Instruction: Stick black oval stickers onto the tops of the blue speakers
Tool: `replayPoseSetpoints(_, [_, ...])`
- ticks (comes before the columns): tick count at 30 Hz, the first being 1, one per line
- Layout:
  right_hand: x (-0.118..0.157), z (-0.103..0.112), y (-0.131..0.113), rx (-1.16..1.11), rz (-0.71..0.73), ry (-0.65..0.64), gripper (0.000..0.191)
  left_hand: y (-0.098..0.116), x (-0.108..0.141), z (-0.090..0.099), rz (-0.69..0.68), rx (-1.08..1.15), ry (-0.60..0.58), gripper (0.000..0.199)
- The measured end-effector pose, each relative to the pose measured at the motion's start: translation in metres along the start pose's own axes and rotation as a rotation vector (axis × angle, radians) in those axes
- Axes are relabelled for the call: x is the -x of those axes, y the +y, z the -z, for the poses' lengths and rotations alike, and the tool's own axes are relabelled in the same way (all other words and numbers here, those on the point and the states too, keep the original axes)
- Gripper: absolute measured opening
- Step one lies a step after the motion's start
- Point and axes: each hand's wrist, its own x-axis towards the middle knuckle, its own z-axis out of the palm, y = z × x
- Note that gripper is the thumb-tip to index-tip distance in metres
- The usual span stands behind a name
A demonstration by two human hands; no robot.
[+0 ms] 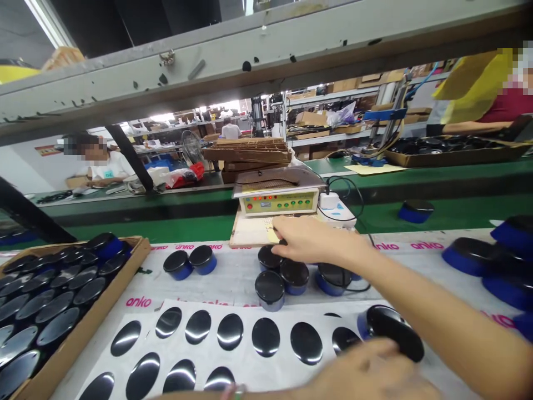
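The right hand (306,240) reached forward across the bench, its fingers curled down on the top of a small round puck with a glossy black lid and blue plastic base (268,257), at the twelve o'clock end of a cluster of four such pucks at the middle of the white printed sheet (233,272). The grip looked closed on that puck, though the fingertips were partly hidden. The left hand (366,372), blurred at the six o'clock edge, lay against a larger glossy black-topped, blue-sided disc (393,330); whether it clasped it I could not tell. A white backing sheet of shiny black oval stickers (265,336) lay nearest the person, and a cardboard tray of black ovals (45,311) sat at nine o'clock. The step in hand seemed to be picking up the puck; lifting it would call for a straight rise clear of its neighbours.
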Motion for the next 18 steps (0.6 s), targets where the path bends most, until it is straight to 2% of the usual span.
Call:
replayPoseSetpoints(1, [-0.002,-0.007,-0.003,-0.027,0.010,-0.012,0.014,-0.012,0.005,0.014,-0.161,-0.008,0.022,0.019])
replayPoseSetpoints(2, [-0.003,-0.014,-0.004,-0.055,0.024,-0.031,0.015,-0.026,0.011,0.029,-0.147,-0.003,0.099,0.026])
replayPoseSetpoints(3, [-0.003,-0.023,-0.003,-0.081,0.040,-0.054,0.016,-0.041,0.017,0.043,-0.040,-0.015,0.196,0.034])
replayPoseSetpoints(4, [-0.005,-0.030,-0.003,-0.104,0.056,-0.076,0.017,-0.055,0.022,0.056,0.124,-0.015,0.296,0.045])
replayPoseSetpoints(6, [-0.009,-0.043,-0.001,-0.142,0.080,-0.104,0.018,-0.077,0.029,0.073,0.382,0.061,0.368,0.066])
replayPoseSetpoints(8, [-0.016,-0.050,0.000,-0.174,0.092,-0.112,0.020,-0.089,0.032,0.080,0.476,0.174,0.320,0.069])
replayPoseSetpoints(12, [-0.027,-0.055,0.001,-0.249,0.100,-0.124,0.026,-0.089,0.036,0.084,0.492,0.288,0.233,0.054])
replayPoseSetpoints(14, [-0.031,-0.055,0.001,-0.296,0.093,-0.112,0.022,-0.086,0.040,0.084,0.508,0.317,0.179,0.056])
replayPoseSetpoints(16, [-0.034,-0.053,0.002,-0.353,0.079,-0.076,0.019,-0.085,0.044,0.085,0.534,0.338,0.127,0.068])
replayPoseSetpoints(18, [-0.034,-0.048,0.001,-0.423,0.069,-0.024,0.018,-0.087,0.044,0.089,0.538,0.347,0.213,0.075])
